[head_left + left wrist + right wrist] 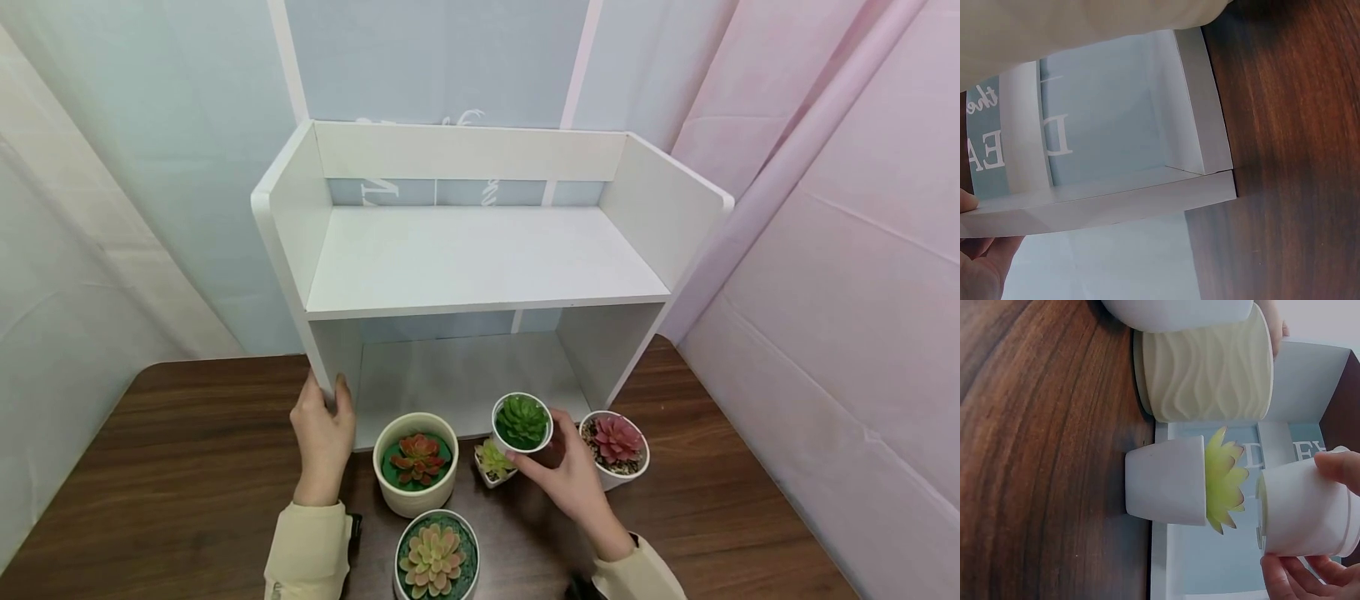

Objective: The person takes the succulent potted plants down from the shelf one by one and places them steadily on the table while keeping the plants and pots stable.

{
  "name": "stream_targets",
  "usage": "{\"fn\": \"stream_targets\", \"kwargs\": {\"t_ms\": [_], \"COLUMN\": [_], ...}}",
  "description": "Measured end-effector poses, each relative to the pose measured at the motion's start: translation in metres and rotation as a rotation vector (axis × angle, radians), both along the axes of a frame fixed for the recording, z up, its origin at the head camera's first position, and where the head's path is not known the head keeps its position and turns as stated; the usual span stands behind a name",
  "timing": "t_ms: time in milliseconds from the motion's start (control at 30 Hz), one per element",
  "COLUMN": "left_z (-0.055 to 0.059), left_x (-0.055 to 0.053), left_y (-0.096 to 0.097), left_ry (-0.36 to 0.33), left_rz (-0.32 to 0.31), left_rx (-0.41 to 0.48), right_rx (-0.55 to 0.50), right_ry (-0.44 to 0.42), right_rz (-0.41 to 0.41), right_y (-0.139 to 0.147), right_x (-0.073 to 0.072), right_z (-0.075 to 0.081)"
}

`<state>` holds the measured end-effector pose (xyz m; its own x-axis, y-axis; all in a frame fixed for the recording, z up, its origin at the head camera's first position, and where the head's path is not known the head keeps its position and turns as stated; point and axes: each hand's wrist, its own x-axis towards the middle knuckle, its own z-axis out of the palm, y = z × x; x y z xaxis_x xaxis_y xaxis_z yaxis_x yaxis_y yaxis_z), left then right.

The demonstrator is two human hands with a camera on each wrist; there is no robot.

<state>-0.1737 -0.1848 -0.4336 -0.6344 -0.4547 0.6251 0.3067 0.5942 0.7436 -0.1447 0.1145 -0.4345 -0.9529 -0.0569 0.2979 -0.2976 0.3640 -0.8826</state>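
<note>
My left hand point(324, 432) grips the lower left side panel of a white two-tier shelf point(480, 258), thumb on the inner face and fingers outside. In my right hand point(573, 479) is a white round pot with a dark green succulent point(522, 422), pinched between thumb and fingers. The right wrist view shows this white pot point(1304, 506) raised off the table, above a small white pot with a yellow-green succulent point(1166, 481). To the right of my right hand stands a white pot with a pink succulent point(615, 446).
A cream pot with a red succulent point(416, 462) stands before the shelf's front edge. Nearer me is a white pot with a peach-green succulent point(435, 557). The brown wooden table point(187, 467) extends to both sides; pale curtains point(840, 275) hang around it.
</note>
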Motion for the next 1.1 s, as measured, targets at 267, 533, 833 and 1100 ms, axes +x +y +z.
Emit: {"fn": "stream_targets", "kwargs": {"t_ms": [267, 533, 833, 1100], "left_z": [-0.002, -0.001, -0.001, -0.001], "left_x": [0.000, 0.001, 0.001, 0.000], "left_y": [0.000, 0.000, -0.001, 0.000], "left_ry": [0.003, 0.003, 0.011, 0.013], "left_rz": [0.002, -0.004, 0.009, 0.011], "left_rx": [-0.005, -0.004, -0.011, -0.009], "right_rx": [-0.024, -0.006, -0.002, 0.049], "right_ry": [-0.018, 0.009, 0.018, 0.063], "right_rz": [0.032, 0.064, 0.088, 0.115], "right_y": [0.005, 0.012, 0.015, 0.018], "right_x": [0.007, 0.014, 0.023, 0.028], "right_z": [0.001, 0.000, -0.001, -0.005]}}
